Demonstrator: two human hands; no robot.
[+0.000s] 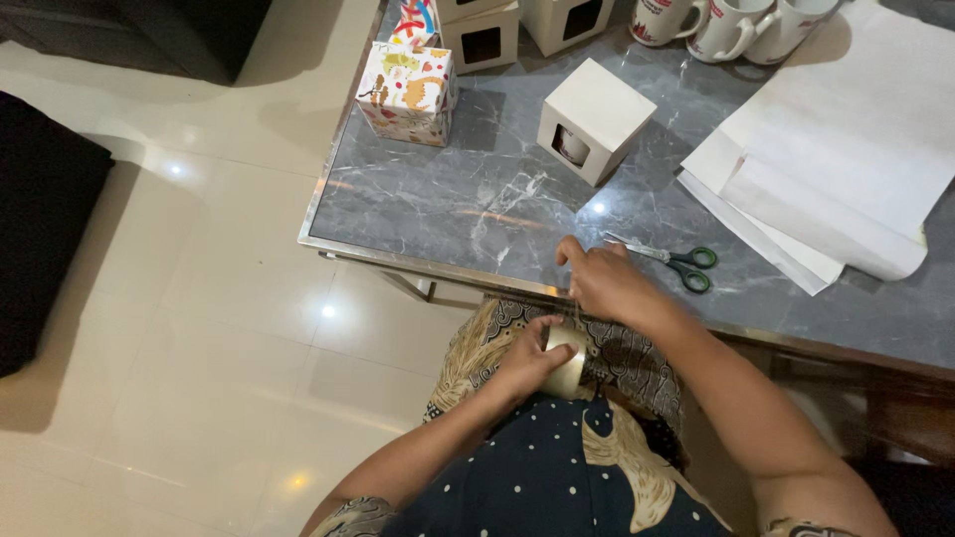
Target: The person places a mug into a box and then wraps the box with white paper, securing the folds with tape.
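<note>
Far left: a dark sofa [45,229] edge beside pale glossy floor tiles [199,328]. Further right, on the grey marble table [448,209], near its left edge: a gift-wrapped box [408,91] in colourful patterned paper, with two white window boxes [480,38] just behind it. Below the table edge, over the lap: left hand [527,360], fingers curled closed around a roll of clear tape [567,360], held upright against patterned cloth. Just above, at the table's near edge: right hand [605,283], fingers pinched together on what looks like the pulled end of the tape, a thin strip barely visible running down to the roll; grip on it not entirely clear. Mid-table, behind the hands: a white cube box with a round window [595,119], a mug just visible inside. Just right of the right hand, lying flat: green-handled scissors [678,264], blades toward the hand, close but apart from it. Along the far edge: three white mugs [731,22] standing together. Far right: large sheets of white paper [846,149], stacked and overlapping, one corner curling near the table's front.
</note>
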